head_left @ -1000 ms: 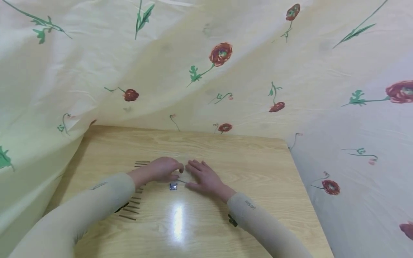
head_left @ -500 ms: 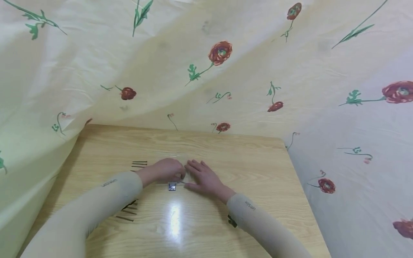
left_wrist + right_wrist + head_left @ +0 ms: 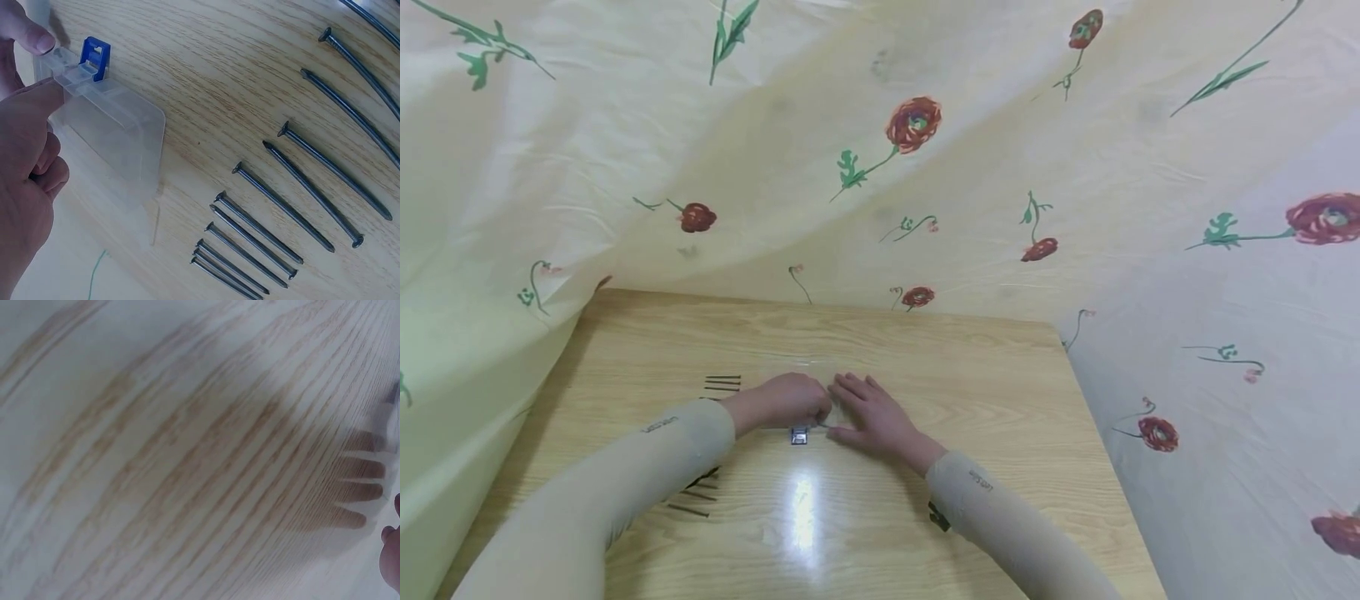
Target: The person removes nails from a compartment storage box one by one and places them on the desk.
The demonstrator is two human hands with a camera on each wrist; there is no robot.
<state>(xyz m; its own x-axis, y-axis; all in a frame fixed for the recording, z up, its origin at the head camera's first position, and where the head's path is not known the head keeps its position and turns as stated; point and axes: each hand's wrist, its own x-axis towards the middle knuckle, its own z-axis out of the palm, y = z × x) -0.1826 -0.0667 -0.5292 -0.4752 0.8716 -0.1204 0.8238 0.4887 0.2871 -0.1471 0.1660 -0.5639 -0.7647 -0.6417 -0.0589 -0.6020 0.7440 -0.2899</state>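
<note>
On the table, left hand pinches clear box (blue clasp)

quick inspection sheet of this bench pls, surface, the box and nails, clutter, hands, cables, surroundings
surface: pale wood-grain table, glare patch near the front edge.
job's things: clear plastic box with a blue latch; nails lie in a row beside it, apart from it, sorted by length.
clutter: nothing seen.
hands: left hand pinches the box at its latch end, fingers curled; right hand lies flat with straight fingers, next to the left hand.
cables: nothing seen.
surroundings: cream cloth with red flowers hangs behind and on both sides of the table.
</note>
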